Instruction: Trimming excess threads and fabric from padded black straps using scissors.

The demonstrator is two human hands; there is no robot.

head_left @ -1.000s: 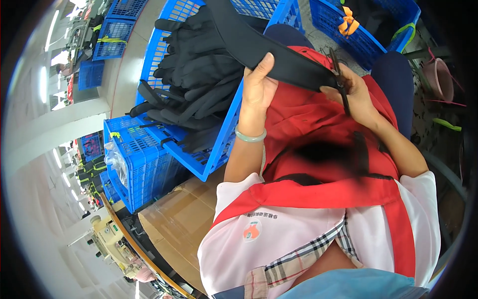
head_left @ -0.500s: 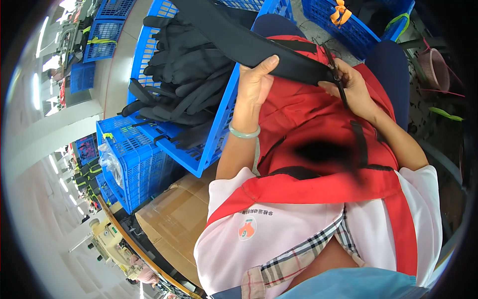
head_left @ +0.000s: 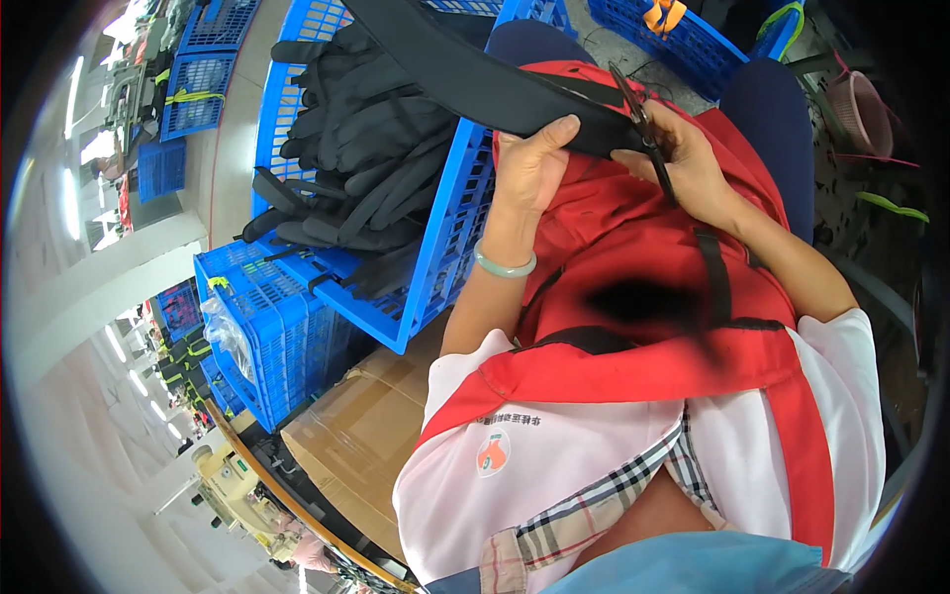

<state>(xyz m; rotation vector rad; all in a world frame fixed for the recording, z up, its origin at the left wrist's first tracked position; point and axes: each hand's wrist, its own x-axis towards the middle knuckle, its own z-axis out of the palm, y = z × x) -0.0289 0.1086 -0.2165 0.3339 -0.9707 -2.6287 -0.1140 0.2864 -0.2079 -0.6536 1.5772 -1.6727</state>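
The strip [head_left: 485,89] looked light, soft and bendy, likely hard to harm; its edge near the end seemed the best hold. It ran from above the crate [head_left: 426,265] to your hands. Your left hand [head_left: 531,178] pinched its near edge, thumb on top; your right hand [head_left: 690,170] gripped a dark tool [head_left: 646,137] at its right end.
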